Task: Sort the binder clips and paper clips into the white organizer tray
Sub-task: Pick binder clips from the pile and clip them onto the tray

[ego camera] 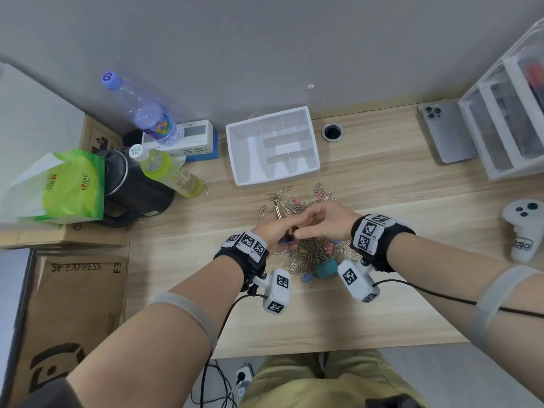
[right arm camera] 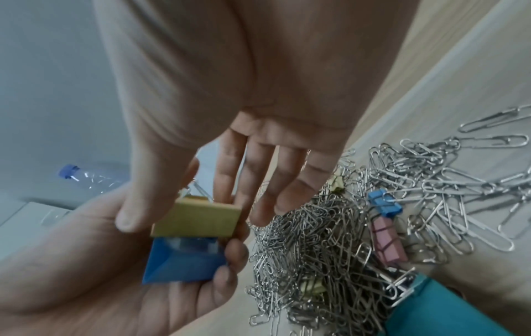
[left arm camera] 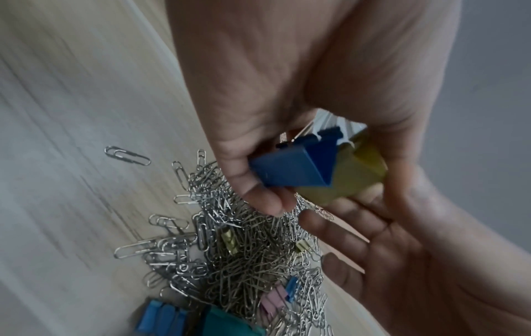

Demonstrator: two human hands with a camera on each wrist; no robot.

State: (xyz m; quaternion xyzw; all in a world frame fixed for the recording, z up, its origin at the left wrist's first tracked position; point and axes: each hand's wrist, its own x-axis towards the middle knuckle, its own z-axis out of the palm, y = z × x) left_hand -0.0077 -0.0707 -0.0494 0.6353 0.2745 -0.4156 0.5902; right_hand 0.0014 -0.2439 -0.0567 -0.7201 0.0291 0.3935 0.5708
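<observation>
Two big binder clips [left arm camera: 316, 172] in left hand [left arm camera: 287, 102], 1 blue, 1 yellow.

Left hand [left arm camera: 287, 109]: fingers curled round a large blue binder clip [left arm camera: 293, 168] and a large yellow binder clip [left arm camera: 350, 179], the two held touching. Right hand [left arm camera: 402, 261]: seen just below them, fingers extended. Pile of silver paper clips [left arm camera: 244, 245] on the wooden table [left arm camera: 71, 113], with small yellow, pink and blue binder clips mixed in. One paper clip [left arm camera: 127, 155] is set apart.
</observation>
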